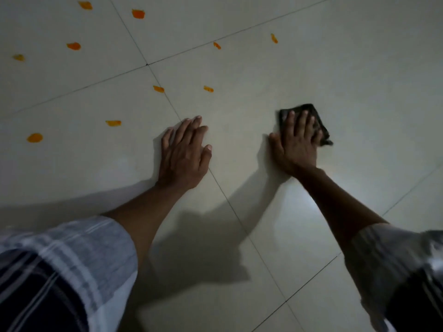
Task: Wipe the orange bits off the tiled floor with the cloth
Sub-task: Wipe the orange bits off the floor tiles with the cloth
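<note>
Head view: the dark cloth (309, 121) is pressed flat under the right hand (297, 144), fingers straight; the left hand (184, 152) is laid flat, fingers apart, on the tiled floor (239, 140).

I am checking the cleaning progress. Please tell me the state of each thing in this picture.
left hand: flat on the floor, fingers straight, holding nothing.
right hand: pressing the cloth down, fingers straight.
cloth: dark, bunched, flat on the floor.
orange bits: ten visible, not yet wiped.
tiled floor: pale, glossy.
</note>
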